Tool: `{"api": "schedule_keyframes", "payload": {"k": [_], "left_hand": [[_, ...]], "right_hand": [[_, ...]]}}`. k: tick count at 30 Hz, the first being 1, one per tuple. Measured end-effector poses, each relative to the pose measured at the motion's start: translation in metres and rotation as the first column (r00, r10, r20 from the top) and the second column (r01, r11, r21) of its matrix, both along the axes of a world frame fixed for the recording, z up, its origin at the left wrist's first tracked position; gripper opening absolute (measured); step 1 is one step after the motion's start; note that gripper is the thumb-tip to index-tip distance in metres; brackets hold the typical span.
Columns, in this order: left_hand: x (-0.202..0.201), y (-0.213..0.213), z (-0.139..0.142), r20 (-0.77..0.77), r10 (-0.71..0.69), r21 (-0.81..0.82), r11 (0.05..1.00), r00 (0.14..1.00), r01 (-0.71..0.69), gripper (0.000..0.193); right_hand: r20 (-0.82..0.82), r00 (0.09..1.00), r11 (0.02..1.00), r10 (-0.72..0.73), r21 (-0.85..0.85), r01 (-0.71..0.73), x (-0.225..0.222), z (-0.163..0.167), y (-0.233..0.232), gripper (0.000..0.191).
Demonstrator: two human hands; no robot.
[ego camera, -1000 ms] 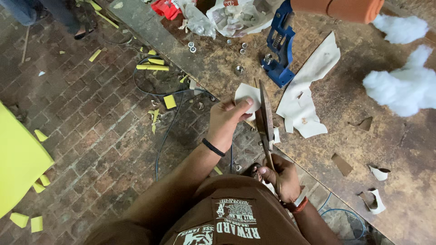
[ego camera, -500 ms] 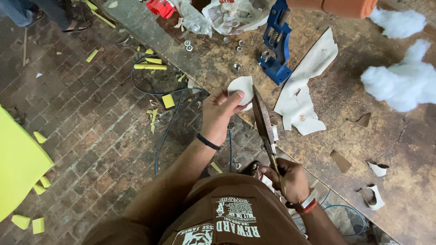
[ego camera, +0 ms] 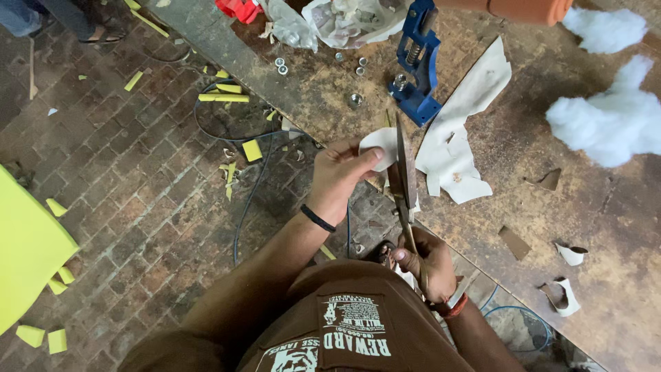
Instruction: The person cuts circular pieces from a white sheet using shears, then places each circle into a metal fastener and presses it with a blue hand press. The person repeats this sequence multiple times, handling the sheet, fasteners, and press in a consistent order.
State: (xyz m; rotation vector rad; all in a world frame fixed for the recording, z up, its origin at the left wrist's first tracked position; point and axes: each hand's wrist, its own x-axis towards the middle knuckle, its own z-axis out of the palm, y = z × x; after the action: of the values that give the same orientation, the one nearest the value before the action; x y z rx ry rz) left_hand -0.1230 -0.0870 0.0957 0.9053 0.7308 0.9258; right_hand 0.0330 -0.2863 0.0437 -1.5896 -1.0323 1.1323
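Since the earlier frames, the small white rounded sheet piece (ego camera: 379,146) has been turned slightly in the left hand (ego camera: 339,173), and the large rusty metal shears (ego camera: 405,176) have been brought closer to upright against its right edge.

Left hand: closed on the white piece, thumb on top, fingers beneath; held just off the near edge of the worn brown workbench (ego camera: 599,227), over the brick floor (ego camera: 138,179).
Right hand (ego camera: 427,265): wrapped around the shears' handles, low, close to the body. Whether the blades are parted cannot be told; they are seen edge-on.

Progress, judged: the piece is already trimmed to a rounded outline on its visible side; cutting appears under way, the remainder hidden behind the blades. A larger white offcut sheet (ego camera: 458,145) lies on the workbench beside the shears, with curled white scraps (ego camera: 564,297) towards the right edge.

Also noted: blue hand press (ego camera: 421,69) at the far edge, white fibre wadding (ego camera: 613,117), yellow foam scraps (ego camera: 224,98) on the floor.
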Motion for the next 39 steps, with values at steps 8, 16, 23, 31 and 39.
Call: {"api": "schedule_keyframes", "payload": {"k": [8,16,23,31,39], "left_hand": [[0.001,0.009,0.001,0.026,0.003,-0.073,0.997,1.0,-0.001,0.024],[-0.004,0.019,0.01,0.052,-0.002,-0.069,0.998,0.999,0.005,0.02],[-0.004,0.026,0.01,0.06,-0.009,-0.028,1.0,0.998,0.01,0.016],[-0.019,0.045,0.019,-0.123,-0.17,0.03,0.984,0.978,0.175,0.012],[-0.032,0.071,0.016,-0.282,-0.428,0.146,0.866,0.859,0.479,0.007]], "right_hand": [[0.099,0.995,0.995,-0.027,-0.095,0.037,0.001,0.006,0.011,0.039],[0.369,0.929,0.986,0.009,-0.157,0.053,0.013,0.022,0.013,0.039],[0.483,0.873,0.996,0.069,0.011,-0.084,0.028,0.021,0.008,0.037],[0.642,0.761,0.985,0.094,0.051,-0.164,0.046,0.007,-0.002,0.039],[0.664,0.739,0.978,0.113,0.055,-0.199,0.054,0.017,-0.016,0.039]]}}
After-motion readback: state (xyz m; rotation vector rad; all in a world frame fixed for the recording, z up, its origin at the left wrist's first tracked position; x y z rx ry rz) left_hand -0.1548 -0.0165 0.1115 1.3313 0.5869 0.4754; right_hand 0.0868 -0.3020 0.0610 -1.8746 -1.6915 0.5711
